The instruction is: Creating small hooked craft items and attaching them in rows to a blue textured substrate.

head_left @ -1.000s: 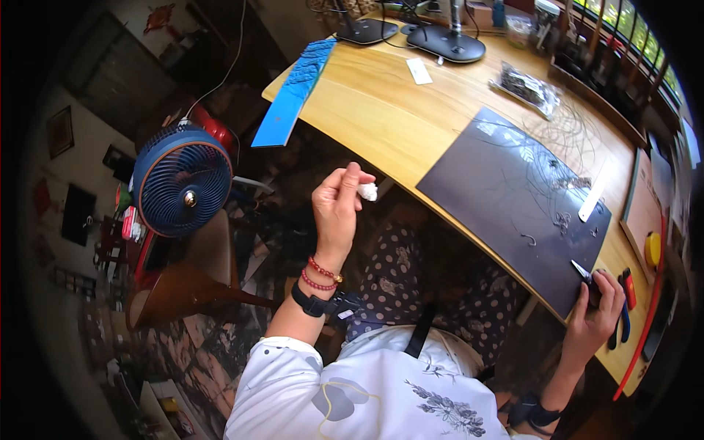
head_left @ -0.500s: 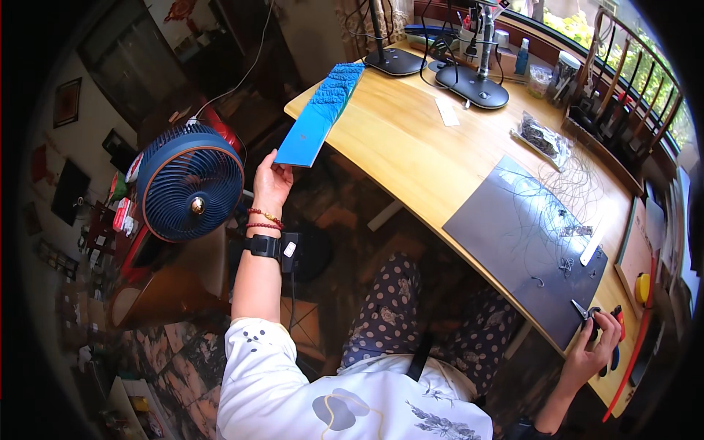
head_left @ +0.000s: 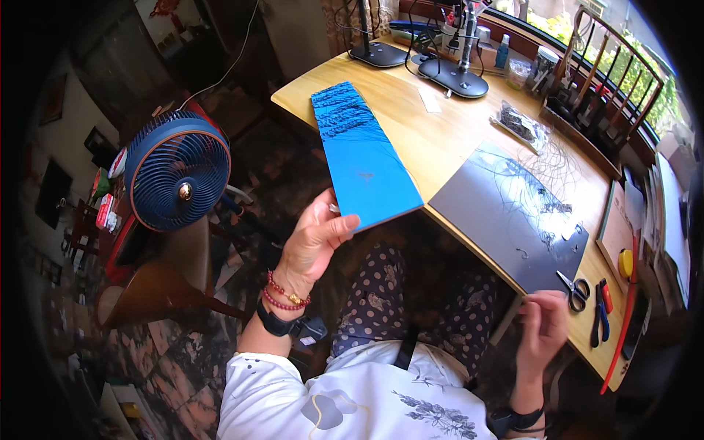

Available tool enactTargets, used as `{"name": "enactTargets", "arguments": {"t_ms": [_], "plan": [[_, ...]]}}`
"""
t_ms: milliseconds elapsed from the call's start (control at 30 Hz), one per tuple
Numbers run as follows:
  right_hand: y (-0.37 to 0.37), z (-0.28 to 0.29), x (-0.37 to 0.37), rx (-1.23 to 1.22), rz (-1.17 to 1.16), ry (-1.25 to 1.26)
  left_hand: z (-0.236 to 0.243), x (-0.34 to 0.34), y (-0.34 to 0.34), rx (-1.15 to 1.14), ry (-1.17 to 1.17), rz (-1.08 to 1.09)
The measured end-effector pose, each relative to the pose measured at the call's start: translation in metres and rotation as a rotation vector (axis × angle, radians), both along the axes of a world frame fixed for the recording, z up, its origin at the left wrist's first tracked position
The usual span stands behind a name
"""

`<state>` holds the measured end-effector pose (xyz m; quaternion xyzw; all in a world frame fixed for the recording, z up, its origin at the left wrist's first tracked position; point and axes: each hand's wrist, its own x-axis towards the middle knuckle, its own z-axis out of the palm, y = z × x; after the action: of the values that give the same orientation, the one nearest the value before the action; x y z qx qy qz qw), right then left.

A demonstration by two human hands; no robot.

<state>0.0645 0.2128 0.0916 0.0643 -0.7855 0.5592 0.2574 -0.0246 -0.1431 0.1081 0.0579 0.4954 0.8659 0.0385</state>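
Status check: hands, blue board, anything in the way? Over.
Left hand gripping blue board by near end. Right hand loosely curled, apparently empty, near scissors. Dark strands across board's far end; no obstruction seen.

"What's carrying everything?"
"A pale wooden table (head_left: 429, 150) — a dark mat (head_left: 484, 213) lies along its near edge."
"And beyond the mat?"
"A clear bag (head_left: 522, 126) with dark contents, a white card (head_left: 430, 101), two black lamp bases (head_left: 456, 81)."
"Nearer the right end?"
"Scissors (head_left: 574, 287) at the mat's corner — blue-handled pliers (head_left: 602, 318) beside them."
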Motion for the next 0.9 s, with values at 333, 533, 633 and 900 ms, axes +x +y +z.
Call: {"name": "enactTargets", "arguments": {"t_ms": [333, 533, 633, 900], "plan": [[-0.060, 0.005, -0.030, -0.731, 0.578, -0.690, -0.007, 0.051, 0.075, -0.194, -0.073, -0.240], [-0.048, 0.014, -0.036, -0.700, 0.488, -0.675, -0.023, 0.025, 0.064, -0.291, -0.072, -0.183], [-0.041, 0.022, -0.037, -0.664, 0.433, -0.676, -0.020, 0.007, 0.065, -0.186, -0.120, -0.156], [0.017, 0.071, -0.056, -0.270, 0.475, -0.788, -0.022, -0.027, 0.071, -0.186, -0.093, -0.152]]}}
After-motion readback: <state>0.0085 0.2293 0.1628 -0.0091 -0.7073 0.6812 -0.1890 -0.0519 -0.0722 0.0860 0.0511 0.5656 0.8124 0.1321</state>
